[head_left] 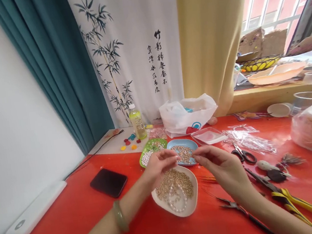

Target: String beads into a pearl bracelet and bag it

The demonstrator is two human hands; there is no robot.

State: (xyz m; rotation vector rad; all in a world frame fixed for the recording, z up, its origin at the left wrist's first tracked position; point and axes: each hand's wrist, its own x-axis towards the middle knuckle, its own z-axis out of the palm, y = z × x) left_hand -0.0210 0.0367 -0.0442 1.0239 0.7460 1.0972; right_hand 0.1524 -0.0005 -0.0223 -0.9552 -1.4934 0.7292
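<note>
My left hand [162, 165], with a pale green bangle [120, 216] on its wrist, is above the far left part of a white tray [195, 196]. Its thumb and fingertips are drawn together; anything between them is too small to make out. To the right, my right hand [222, 164] pinches something tiny by the blue tray [171, 143], which contains gold-coloured beads [184, 153]. The white tray holds many gold beads [177, 179] and a loop of white pearl-like beads [170, 201]. A green tray [143, 161] with white beads [146, 157] sits behind my left hand.
A black phone [109, 182] lies on the red table [80, 219] at left. Small pliers [232, 204], yellow-handled pliers [287, 195] and scissors [244, 155] lie at right. Behind stand a drink bottle [137, 123] and a white plastic bag [176, 116]. Clear packets [248, 139] lie further right.
</note>
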